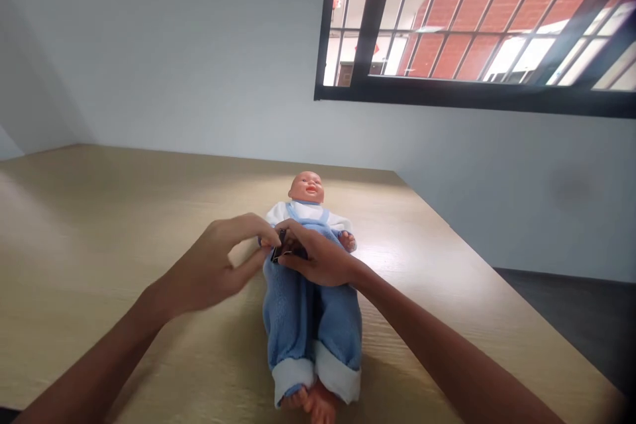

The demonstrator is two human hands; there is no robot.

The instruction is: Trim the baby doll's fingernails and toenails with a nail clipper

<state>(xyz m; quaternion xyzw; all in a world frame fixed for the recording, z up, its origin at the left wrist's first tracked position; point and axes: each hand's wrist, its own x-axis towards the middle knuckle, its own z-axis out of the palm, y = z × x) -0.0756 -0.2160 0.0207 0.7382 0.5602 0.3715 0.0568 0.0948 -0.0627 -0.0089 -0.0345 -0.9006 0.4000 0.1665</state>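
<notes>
A baby doll [298,318] in blue fleece overalls and a white top lies on its back, its feet toward me. Over its waist, my right hand [318,255] is closed around a small dark, shiny tool that looks like a nail clipper [276,253]. The fingers hide most of this tool. From the left, my left hand [218,265] pinches with thumb and forefinger at the doll's hand [263,242], right beside the tool. That small hand is mostly covered. The doll's other hand [348,240] rests free at its side.
The doll lies on a light wooden table [149,199], whose right edge slants down toward me. Behind stands a grey-white wall [199,66] with a dark-framed, barred window [447,89] at upper right. Dark floor [571,318] shows beyond the table's right edge.
</notes>
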